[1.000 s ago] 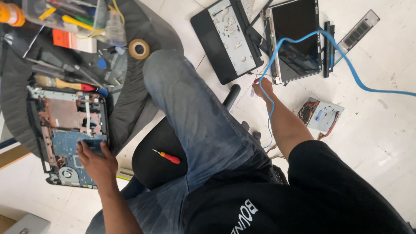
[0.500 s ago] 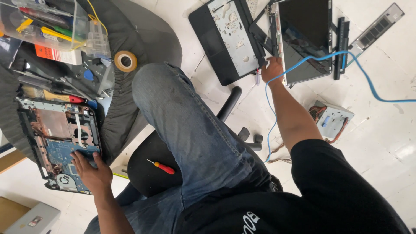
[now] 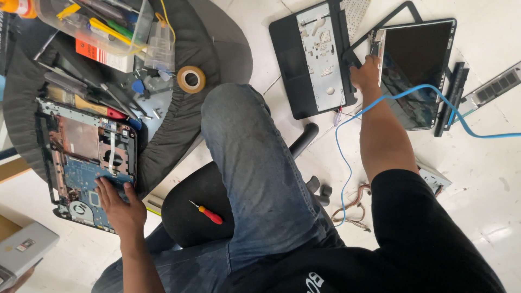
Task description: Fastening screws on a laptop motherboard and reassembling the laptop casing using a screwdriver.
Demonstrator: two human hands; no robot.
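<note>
Nearest me, 6 o'clock: my own lap, jeans knee, black chair seat w/ a small red-handled screwdriver (image 3: 207, 211) lying on it, untouched.

At 8 o'clock my left hand (image 3: 120, 203) lies flat on the opened laptop base (image 3: 81, 157), fingers spread apart, palm down on the blue mainboard near its fan corner; pressing, not gripping anything. The base sits on the dark round table (image 3: 179, 125), cover off, board, ribbon cable and metal frame all exposed. I'd judge teardown is well along: base opened, palmrest and screen already separated. Board looks to be seated in the shell yet, so pulling it seems to be what's left.

Beyond the base, 10–11 o'clock: loose screws and hand tools, a roll of tape (image 3: 191, 79), a clear plastic bin (image 3: 92, 24) of tools.

At 1 o'clock, on the white floor, my right hand (image 3: 364, 76) is at the seam between the black palmrest cover (image 3: 312, 59), lying underside up, and the detached screen panel (image 3: 415, 73). Fingers curl around an edge there; which part, and how tightly they're closed, I can't tell. A blue cable (image 3: 347, 125) runs across my forearm and off to 3 o'clock. Farther right, a black battery bar (image 3: 450, 97) and a grey strip beside the screen.
</note>
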